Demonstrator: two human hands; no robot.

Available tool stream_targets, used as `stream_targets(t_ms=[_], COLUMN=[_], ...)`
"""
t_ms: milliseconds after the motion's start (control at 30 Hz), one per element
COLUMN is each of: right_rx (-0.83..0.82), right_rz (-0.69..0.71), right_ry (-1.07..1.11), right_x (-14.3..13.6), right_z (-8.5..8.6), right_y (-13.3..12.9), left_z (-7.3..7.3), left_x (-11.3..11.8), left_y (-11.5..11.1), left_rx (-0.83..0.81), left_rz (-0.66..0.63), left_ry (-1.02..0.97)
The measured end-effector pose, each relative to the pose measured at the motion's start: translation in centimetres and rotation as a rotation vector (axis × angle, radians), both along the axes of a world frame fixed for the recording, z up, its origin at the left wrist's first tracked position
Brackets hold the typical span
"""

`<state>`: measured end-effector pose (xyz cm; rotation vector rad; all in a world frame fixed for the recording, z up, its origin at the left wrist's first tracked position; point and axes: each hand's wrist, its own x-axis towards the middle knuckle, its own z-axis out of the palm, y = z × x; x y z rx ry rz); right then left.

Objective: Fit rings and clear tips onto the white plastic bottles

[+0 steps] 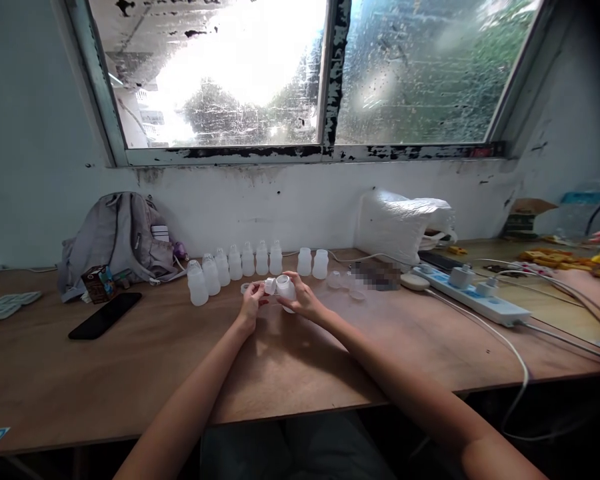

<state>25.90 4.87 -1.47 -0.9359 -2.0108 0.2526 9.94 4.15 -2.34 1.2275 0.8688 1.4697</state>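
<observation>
My right hand (304, 300) is wrapped round a white translucent baby bottle (285, 289), whose open mouth tilts toward me. Pinched in the fingers of my left hand (253, 305) is a small white bottle part (270, 286), close beside the bottle's neck; its exact shape is too small to tell. Just behind my left fingers lies a pale ring (245, 288). A row of capped baby bottles (235, 262) stands upright beyond my hands, to the left. Uncapped bottle bodies (321, 265) stand behind my right hand, with clear caps (335, 280) lying to their right.
On the left are a grey backpack (123, 237), a small brown carton (100, 283) and a black phone (105, 316). A power strip (473, 295) with cables runs along the right. A white plastic bag (393, 223) sits against the wall. Another person's arm (593, 293) shows at far right.
</observation>
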Motion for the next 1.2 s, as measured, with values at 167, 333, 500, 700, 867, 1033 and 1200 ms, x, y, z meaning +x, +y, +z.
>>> stream_targets(t_ms=[167, 333, 500, 700, 867, 1033, 1200], right_rx=[-0.012, 0.121, 0.164, 0.211, 0.216, 0.212, 0.19], right_rz=[-0.007, -0.109, -0.202, -0.244, -0.262, -0.26, -0.262], right_ry=[-0.083, -0.221, -0.339, -0.411, -0.417, -0.453, -0.459], right_x=[-0.27, -0.2, 0.34, 0.64, 0.65, 0.64, 0.58], right_z=[-1.17, -1.07, -0.88, -0.84, -0.77, -0.73, -0.88], right_y=[-0.09, -0.18, -0.22, -0.37, -0.43, -0.55, -0.65], left_z=[0.27, 0.56, 0.64, 0.54, 0.42, 0.29, 0.33], left_x=[-0.04, 0.05, 0.05, -0.1, -0.07, -0.04, -0.19], left_y=[-0.18, -0.37, -0.35, -0.37, -0.36, -0.18, -0.23], left_rx=[0.025, 0.099, 0.11, 0.097, 0.082, 0.064, 0.041], left_rz=[0.046, 0.11, 0.129, 0.113, 0.104, 0.134, 0.113], left_ry=[-0.033, 0.021, 0.081, 0.111, 0.127, 0.14, 0.131])
